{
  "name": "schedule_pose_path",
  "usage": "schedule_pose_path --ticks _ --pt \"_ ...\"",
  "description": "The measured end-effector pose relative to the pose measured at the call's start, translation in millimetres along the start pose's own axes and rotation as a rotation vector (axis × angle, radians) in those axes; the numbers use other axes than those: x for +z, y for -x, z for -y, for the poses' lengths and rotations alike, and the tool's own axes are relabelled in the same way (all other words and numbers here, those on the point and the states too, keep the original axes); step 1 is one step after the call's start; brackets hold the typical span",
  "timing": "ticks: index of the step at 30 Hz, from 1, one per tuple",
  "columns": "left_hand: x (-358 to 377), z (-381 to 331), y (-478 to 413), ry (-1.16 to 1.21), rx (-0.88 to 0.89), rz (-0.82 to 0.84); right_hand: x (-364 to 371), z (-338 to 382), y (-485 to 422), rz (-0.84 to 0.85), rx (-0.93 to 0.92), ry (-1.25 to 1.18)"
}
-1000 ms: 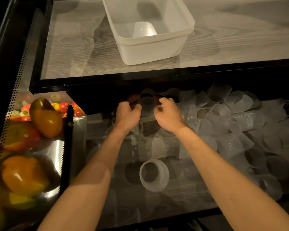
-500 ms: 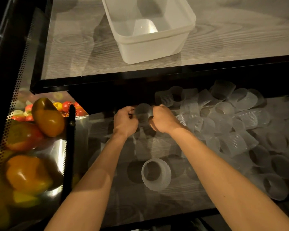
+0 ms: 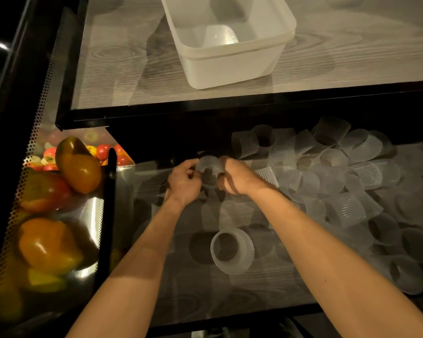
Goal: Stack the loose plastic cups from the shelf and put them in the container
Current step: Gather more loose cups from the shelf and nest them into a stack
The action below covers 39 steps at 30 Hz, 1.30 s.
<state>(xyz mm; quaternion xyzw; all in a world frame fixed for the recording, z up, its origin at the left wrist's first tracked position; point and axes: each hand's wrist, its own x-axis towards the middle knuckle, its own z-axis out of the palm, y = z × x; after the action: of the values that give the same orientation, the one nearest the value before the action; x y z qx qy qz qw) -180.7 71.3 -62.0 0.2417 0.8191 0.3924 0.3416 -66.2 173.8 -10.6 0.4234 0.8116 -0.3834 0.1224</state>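
Head view: curled fingers (image 3: 194, 165) of the left hand (image 3: 183, 184) and right hand (image 3: 239, 178) pinch a ribbed plastic cup (image 3: 210, 166) between them, below the container (image 3: 230, 67), with the loose cups (image 3: 340, 181) heaped on the lower shelf (image 3: 205, 291) below and right of that container.

The container (image 3: 230, 67) runs off the top edge.

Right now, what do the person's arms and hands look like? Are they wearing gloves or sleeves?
No gloves and no sleeves in view. The left hand and right hand are bare. The left forearm and right forearm are bare too, down to the picture's bottom edge. No watch, bracelet or ring shows.
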Motion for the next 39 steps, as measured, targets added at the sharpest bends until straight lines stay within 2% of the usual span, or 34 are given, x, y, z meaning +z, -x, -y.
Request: schedule_pose_path --ticks 3,8,17,27,32,39 --pt "-13.4 -9.7 13.3 0.077 0.037 -0.020 -12.1 2.2 13.3 -0.071 -0.066 -0.162" --pt "-40.4 -29.3 55.3 0.172 0.171 0.082 -29.1 2.1 68.2 -0.126 -0.116 -0.415" --pt "-61.3 -39.6 127.4 0.322 0.316 0.334 -45.4 -15.7 158.9 -0.051 -0.225 -0.477" --pt "-50.3 -15.3 156.4 0.291 0.202 0.394 -15.4 -38.8 184.1 0.072 -0.187 -0.387" --pt "-52.9 -12.2 155.7 0.213 0.219 0.434 -11.2 -41.7 187.9 0.099 -0.188 -0.278" --pt "-45.2 -9.5 146.4 0.079 0.195 0.428 2.4 -57.7 173.4 0.041 -0.138 -0.091"
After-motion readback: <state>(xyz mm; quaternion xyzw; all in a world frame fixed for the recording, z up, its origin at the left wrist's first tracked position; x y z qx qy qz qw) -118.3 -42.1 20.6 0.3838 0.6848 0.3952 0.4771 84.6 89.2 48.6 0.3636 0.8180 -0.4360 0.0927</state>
